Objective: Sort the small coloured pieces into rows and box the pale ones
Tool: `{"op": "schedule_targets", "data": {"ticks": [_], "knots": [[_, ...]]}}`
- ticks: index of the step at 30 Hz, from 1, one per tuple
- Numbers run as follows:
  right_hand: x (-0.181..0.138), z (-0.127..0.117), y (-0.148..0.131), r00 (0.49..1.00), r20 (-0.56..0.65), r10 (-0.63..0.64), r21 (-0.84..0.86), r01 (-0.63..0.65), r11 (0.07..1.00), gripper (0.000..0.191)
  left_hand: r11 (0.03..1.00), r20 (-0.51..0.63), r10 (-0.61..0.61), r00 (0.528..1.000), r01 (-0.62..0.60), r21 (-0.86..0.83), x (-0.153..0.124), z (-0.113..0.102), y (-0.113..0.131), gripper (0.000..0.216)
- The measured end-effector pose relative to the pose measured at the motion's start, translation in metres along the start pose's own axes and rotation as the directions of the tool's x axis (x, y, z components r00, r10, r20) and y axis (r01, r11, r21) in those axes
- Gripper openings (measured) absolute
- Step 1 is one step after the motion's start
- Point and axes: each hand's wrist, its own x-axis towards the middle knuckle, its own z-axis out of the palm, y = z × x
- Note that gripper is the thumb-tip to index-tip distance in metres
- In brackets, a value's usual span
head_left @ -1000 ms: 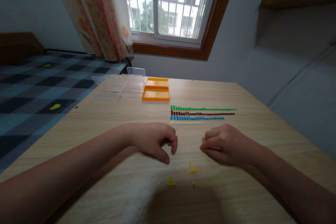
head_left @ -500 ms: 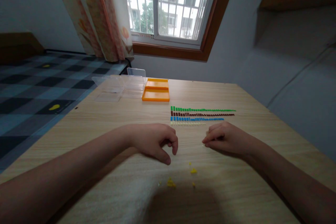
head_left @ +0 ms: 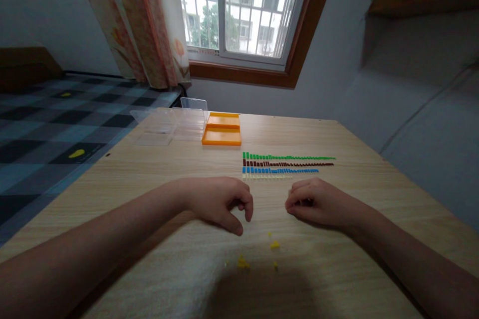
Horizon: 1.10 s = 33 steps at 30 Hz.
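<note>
My left hand (head_left: 220,202) rests on the table with its fingers curled and the thumb held apart, nothing between them. Across from it, my right hand (head_left: 316,202) has thumb and fingertips pinched together at the tabletop; whatever is in the pinch is hidden. Just beyond both hands runs a row of small cream pieces (head_left: 262,177). Behind that lie rows of small blue pieces (head_left: 258,170), brown pieces (head_left: 256,163) and green pieces (head_left: 258,156), each tapering from larger at left to smaller at right. Small yellow pieces (head_left: 242,262) lie loose nearer to me.
An orange tray (head_left: 221,142) with two compartments lies open at the back of the wooden table (head_left: 157,259). Clear plastic boxes (head_left: 155,124) stand to its left. A bed with a checked cover (head_left: 75,124) adjoins the table's left side, below a window.
My right hand has shifted slightly left and toward me, its fingers curling in more. A small pale piece at its fingertips earlier no longer shows. The left hand stays put.
</note>
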Motion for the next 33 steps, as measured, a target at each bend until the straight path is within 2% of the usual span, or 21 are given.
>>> {"op": "schedule_targets", "data": {"ticks": [16,25,33], "knots": [[0.004,0.002,0.003,0.969,0.044,0.243,0.137,-0.247,0.959,0.012,1.0,-0.007,-0.002,1.0,0.002,0.009,0.0,0.001,-0.002,0.025],[0.002,0.001,0.009,0.974,0.024,0.224,0.158,-0.225,0.962,0.012,1.0,-0.016,-0.027,1.0,0.027,-0.013,0.0,0.002,-0.001,0.025],[0.003,0.0,0.006,0.99,0.013,0.142,0.073,-0.143,0.987,0.015,1.0,-0.024,-0.013,1.0,0.013,0.0,0.0,0.001,0.0,0.024]]}}
